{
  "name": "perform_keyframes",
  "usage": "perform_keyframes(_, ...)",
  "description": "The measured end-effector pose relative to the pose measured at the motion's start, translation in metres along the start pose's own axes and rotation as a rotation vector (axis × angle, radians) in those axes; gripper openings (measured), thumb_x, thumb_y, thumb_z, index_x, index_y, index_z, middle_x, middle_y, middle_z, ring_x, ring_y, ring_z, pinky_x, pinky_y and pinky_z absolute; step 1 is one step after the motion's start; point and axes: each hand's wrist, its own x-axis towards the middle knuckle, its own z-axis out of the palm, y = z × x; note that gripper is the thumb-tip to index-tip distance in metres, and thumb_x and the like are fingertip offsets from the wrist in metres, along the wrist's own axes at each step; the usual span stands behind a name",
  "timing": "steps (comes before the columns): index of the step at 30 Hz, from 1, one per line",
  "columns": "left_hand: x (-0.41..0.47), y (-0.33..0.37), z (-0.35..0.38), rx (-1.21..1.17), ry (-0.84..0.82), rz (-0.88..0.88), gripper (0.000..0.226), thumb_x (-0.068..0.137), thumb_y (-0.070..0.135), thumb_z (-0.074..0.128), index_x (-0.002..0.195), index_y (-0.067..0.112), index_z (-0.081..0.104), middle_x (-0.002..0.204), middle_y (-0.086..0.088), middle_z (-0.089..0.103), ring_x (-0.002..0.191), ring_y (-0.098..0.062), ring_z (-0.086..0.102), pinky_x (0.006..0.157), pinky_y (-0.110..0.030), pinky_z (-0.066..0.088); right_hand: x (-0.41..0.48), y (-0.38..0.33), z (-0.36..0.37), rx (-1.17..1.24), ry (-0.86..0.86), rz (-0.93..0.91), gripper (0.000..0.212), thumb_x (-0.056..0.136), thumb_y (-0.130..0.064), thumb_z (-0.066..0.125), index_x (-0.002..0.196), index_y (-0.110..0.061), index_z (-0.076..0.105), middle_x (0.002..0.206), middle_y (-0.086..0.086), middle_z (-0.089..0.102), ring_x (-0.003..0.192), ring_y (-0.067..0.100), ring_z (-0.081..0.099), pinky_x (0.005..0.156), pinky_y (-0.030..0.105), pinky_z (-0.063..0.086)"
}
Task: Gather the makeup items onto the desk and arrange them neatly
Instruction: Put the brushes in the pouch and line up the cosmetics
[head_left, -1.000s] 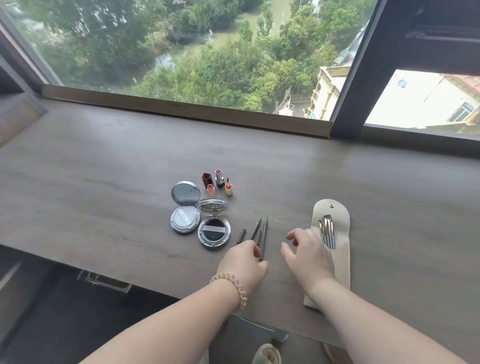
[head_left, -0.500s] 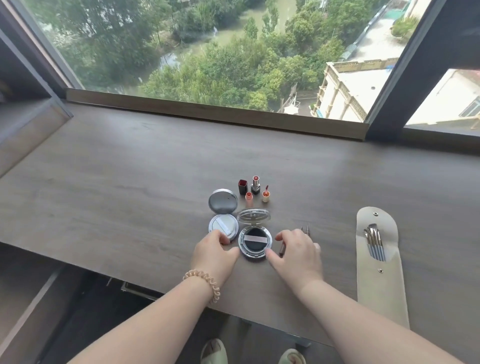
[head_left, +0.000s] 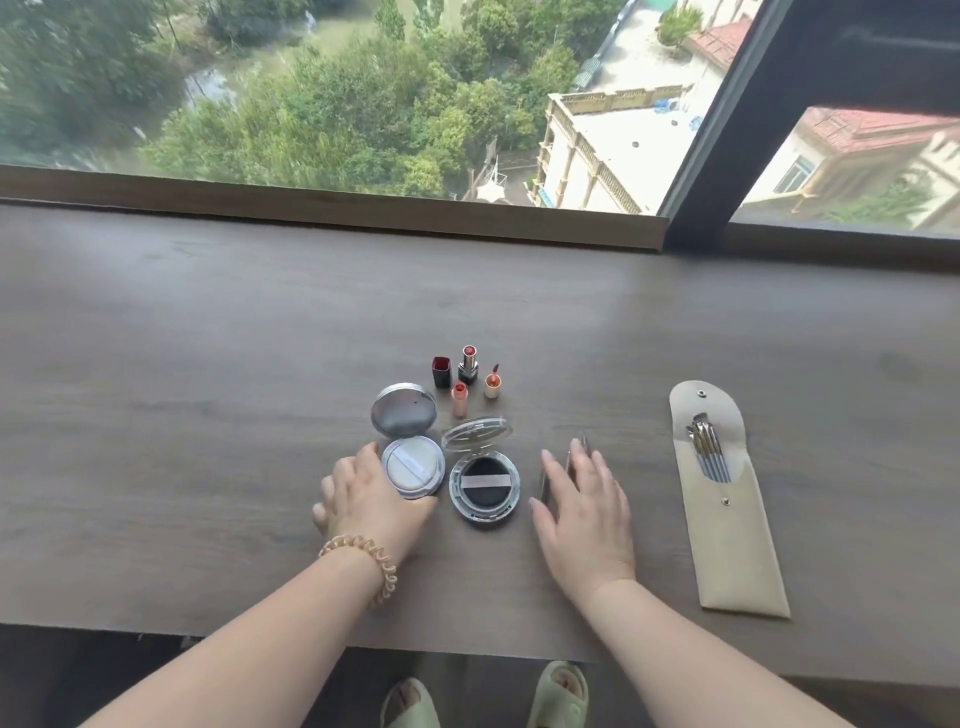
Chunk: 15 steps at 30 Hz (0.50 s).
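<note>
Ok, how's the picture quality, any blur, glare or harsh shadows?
Head view: soft, even daylight, no harsh shadows on the grey-brown wooden desk; trees at top left smeared; window sill bowed by the wide lens; pale glare on the round silver compact's mirror lid.

Open compacts (head_left: 448, 467), upright lipsticks (head_left: 466, 378)

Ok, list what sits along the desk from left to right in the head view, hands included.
left hand → white-puff compact → black-puff compact → right hand → brush pouch
</note>
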Motion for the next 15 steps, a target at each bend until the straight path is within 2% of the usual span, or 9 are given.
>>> perform_keyframes(3,0.002,0.001,0.005,0.023,-0.011,0.022,0.08,0.062,0.051,0.068,0.132,0.029,0.038,0.132,-0.002,0.043,0.125,-0.025,0.034,0.102,-0.041,0.029,-0.007,-0.003,0.008,-0.137,-0.18,-0.069,0.061,0.083,-0.057,0.032,0.135,-0.031,0.048,0.146,0.005,0.045,0.133,0.036,0.041,0.104,0.056,0.034)
perform_keyframes(5,0.002,0.001,0.006,0.03,-0.016,0.037,0.077,0.062,0.048,0.068,0.131,0.029,0.039,0.13,-0.003,0.044,0.124,-0.026,0.035,0.102,-0.042,0.029,-0.007,0.001,0.01,-0.17,-0.232,-0.086,0.064,0.08,-0.061,0.032,0.134,-0.032,0.048,0.144,0.005,0.047,0.131,0.037,0.043,0.104,0.058,0.033)
perform_keyframes(6,0.002,0.002,0.007,0.034,-0.019,0.047,0.076,0.062,0.046,0.067,0.131,0.03,0.04,0.129,-0.004,0.044,0.124,-0.027,0.035,0.102,-0.042,0.029,-0.007,0.004,0.009,-0.185,-0.245,-0.099,0.068,0.08,-0.063,0.028,0.138,-0.032,0.044,0.148,0.005,0.042,0.134,0.038,0.038,0.105,0.058,0.03)
perform_keyframes(8,0.002,0.003,0.009,0.036,-0.014,0.052,0.073,0.063,0.045,0.067,0.129,0.03,0.042,0.128,-0.005,0.045,0.123,-0.028,0.036,0.101,-0.043,0.03,-0.003,0.013,0.006,-0.213,-0.258,-0.161,0.079,0.078,-0.065,0.011,0.149,-0.032,0.017,0.159,0.003,0.01,0.145,0.035,0.009,0.113,0.055,0.011)
perform_keyframes(9,0.002,0.003,0.01,0.038,-0.009,0.049,0.072,0.063,0.045,0.068,0.129,0.029,0.042,0.128,-0.005,0.045,0.122,-0.029,0.036,0.101,-0.043,0.03,-0.001,0.018,0.006,-0.212,-0.255,-0.185,0.083,0.074,-0.066,0.002,0.15,-0.031,0.002,0.16,0.002,-0.006,0.146,0.031,-0.007,0.115,0.052,0.0)
perform_keyframes(10,0.001,0.004,0.011,0.04,-0.005,0.046,0.072,0.064,0.046,0.068,0.129,0.029,0.043,0.128,-0.006,0.045,0.122,-0.03,0.037,0.101,-0.043,0.03,0.0,0.024,0.006,-0.201,-0.253,-0.178,0.086,0.071,-0.067,-0.004,0.149,-0.031,-0.006,0.159,0.001,-0.015,0.145,0.028,-0.016,0.115,0.048,-0.005)
perform_keyframes(15,0.0,0.007,0.013,0.051,0.022,0.042,0.073,0.064,0.05,0.072,0.128,0.027,0.046,0.126,-0.009,0.048,0.122,-0.033,0.038,0.1,-0.045,0.031,0.005,0.051,0.0,-0.195,-0.229,-0.156,0.092,0.07,-0.069,-0.005,0.15,-0.025,-0.007,0.158,0.003,-0.018,0.144,0.025,-0.018,0.114,0.04,-0.011)
